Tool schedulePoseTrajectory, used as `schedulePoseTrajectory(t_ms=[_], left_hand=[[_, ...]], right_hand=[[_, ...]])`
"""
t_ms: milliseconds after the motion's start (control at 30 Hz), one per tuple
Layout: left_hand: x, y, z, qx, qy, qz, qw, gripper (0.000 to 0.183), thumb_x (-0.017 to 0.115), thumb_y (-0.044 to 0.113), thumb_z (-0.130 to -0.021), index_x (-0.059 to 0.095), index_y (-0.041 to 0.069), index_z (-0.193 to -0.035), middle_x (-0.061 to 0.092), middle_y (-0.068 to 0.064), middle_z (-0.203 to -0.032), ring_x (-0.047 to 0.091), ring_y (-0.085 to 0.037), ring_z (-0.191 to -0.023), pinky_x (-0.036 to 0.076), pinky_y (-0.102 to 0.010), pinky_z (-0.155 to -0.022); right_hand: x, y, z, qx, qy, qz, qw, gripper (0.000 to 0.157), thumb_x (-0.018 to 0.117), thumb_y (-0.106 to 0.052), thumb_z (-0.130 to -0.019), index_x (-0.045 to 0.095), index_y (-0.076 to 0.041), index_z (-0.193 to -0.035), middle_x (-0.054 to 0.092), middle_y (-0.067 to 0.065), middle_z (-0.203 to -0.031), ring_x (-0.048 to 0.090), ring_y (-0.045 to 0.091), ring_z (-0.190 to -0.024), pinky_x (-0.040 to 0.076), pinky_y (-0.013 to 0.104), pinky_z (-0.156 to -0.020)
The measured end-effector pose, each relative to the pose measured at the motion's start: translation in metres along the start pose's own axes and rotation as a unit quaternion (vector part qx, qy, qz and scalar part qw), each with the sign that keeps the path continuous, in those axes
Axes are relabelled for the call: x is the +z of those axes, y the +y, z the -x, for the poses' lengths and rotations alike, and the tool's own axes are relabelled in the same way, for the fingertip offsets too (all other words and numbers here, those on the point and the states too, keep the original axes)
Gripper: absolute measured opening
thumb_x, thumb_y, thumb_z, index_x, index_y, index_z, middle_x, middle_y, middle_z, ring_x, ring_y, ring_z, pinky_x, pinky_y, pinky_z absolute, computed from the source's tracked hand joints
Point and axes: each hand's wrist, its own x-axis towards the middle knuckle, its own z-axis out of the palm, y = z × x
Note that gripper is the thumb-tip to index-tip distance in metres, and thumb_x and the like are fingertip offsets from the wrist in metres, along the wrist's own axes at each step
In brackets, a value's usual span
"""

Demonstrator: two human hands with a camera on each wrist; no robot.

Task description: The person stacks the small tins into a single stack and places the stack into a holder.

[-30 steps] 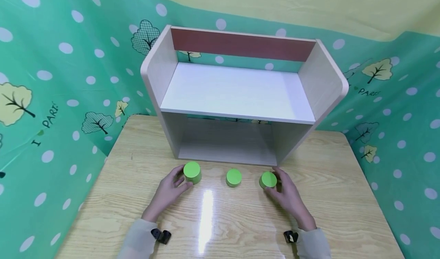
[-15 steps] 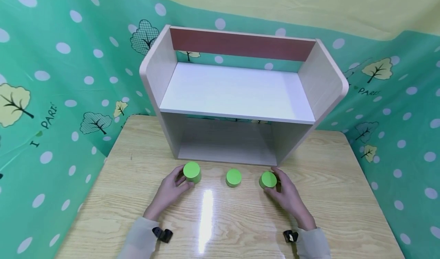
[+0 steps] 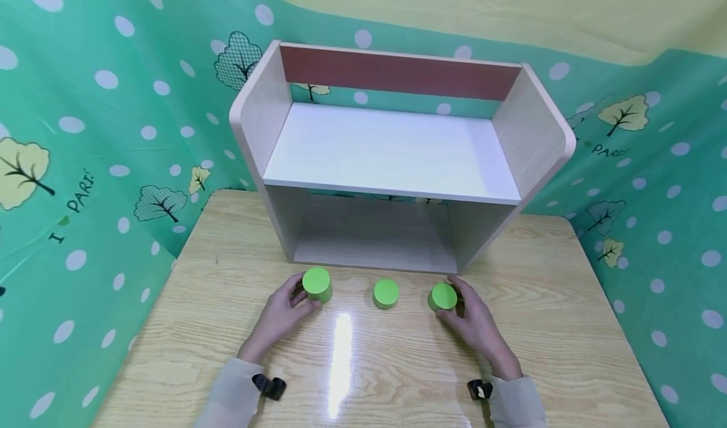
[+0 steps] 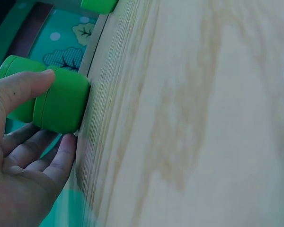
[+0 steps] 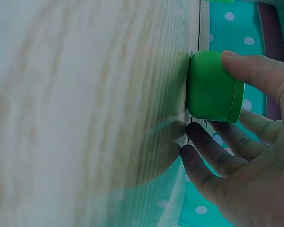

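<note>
Three green round spots of small lidded containers stand in a row on the table before the shelf. At the left is a stack of two green round containers (image 3: 317,284), one upon the other, with seams showing in the left wrist view. My left hand (image 3: 281,311) holds this stack, thumb on the near side and fingers on the far side. A single green round container (image 3: 442,297) stands at the right; my right hand (image 3: 474,321) holds it between thumb and fingers, the thumb by its lid (image 5: 237,94). Between them a lone green container (image 3: 386,293) stands untouched.
Behind the row stands a pale two-tier shelf (image 3: 392,153) with a dark red back strip (image 3: 400,73). A green dotted curtain (image 3: 113,131) surrounds the wooden table (image 3: 187,327) at the back and sides. Light glares on the wood (image 3: 341,365) at the front.
The left hand's thumb and forearm have shifted very slightly to the right. The containers and the right hand stay where they were.
</note>
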Motion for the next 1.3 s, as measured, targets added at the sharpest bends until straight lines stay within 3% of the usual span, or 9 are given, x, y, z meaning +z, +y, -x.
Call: schedulePoseTrajectory(t_ms=[300, 533, 833, 933, 1133, 1300], left_hand=[[-0.002, -0.003, -0.001, 0.005, 0.002, 0.010, 0.9999, 0.069, 0.081, 0.005, -0.084, 0.046, 0.001, -0.143, 0.050, -0.023, -0.143, 0.050, -0.035, -0.130, 0.047, -0.029, -0.104], [-0.001, 0.002, 0.000, -0.009, -0.002, 0.022, 0.9997, 0.071, 0.080, 0.005, -0.084, 0.043, -0.001, -0.145, 0.048, -0.026, -0.144, 0.050, -0.038, -0.130, 0.046, -0.036, -0.107], [-0.001, -0.002, -0.002, -0.009, -0.005, 0.024, 0.9997, 0.071, 0.079, 0.005, -0.086, 0.041, -0.002, -0.146, 0.047, -0.026, -0.145, 0.049, -0.038, -0.131, 0.045, -0.037, -0.108], [0.000, 0.004, 0.001, -0.020, -0.009, 0.025, 0.9995, 0.071, 0.077, 0.001, -0.087, 0.039, -0.004, -0.147, 0.044, -0.028, -0.146, 0.047, -0.041, -0.132, 0.044, -0.041, -0.109], [-0.002, 0.033, 0.009, -0.029, -0.010, 0.025, 0.9992, 0.068, 0.075, -0.004, -0.086, 0.040, -0.009, -0.144, 0.045, -0.032, -0.143, 0.048, -0.045, -0.130, 0.043, -0.049, -0.109], [-0.002, 0.042, 0.012, -0.023, -0.010, 0.023, 0.9994, 0.067, 0.076, -0.003, -0.086, 0.041, -0.010, -0.143, 0.046, -0.033, -0.142, 0.048, -0.045, -0.129, 0.043, -0.049, -0.108]], right_hand=[[0.000, 0.000, -0.001, 0.011, -0.001, 0.001, 1.000, 0.075, 0.080, -0.002, -0.084, 0.040, 0.004, -0.147, 0.052, 0.026, -0.139, 0.048, 0.042, -0.128, 0.040, 0.058, -0.107], [0.000, -0.002, -0.002, 0.018, -0.002, -0.001, 1.000, 0.075, 0.079, -0.003, -0.085, 0.038, 0.003, -0.148, 0.054, 0.025, -0.136, 0.049, 0.041, -0.127, 0.040, 0.058, -0.107], [0.000, -0.002, -0.003, 0.023, -0.002, -0.001, 1.000, 0.076, 0.080, -0.005, -0.085, 0.038, 0.001, -0.149, 0.056, 0.023, -0.133, 0.051, 0.041, -0.125, 0.040, 0.059, -0.107], [0.000, -0.003, -0.002, 0.023, 0.000, 0.001, 1.000, 0.076, 0.080, -0.004, -0.085, 0.038, 0.001, -0.149, 0.057, 0.023, -0.131, 0.052, 0.040, -0.123, 0.044, 0.058, -0.104], [0.000, -0.006, 0.000, 0.017, 0.004, 0.000, 1.000, 0.076, 0.079, -0.004, -0.086, 0.037, 0.001, -0.149, 0.059, 0.022, -0.127, 0.056, 0.038, -0.117, 0.050, 0.057, -0.096], [0.001, -0.010, -0.001, 0.015, 0.002, -0.009, 1.000, 0.076, 0.078, -0.003, -0.086, 0.036, 0.002, -0.149, 0.057, 0.024, -0.131, 0.056, 0.040, -0.117, 0.051, 0.058, -0.097]])
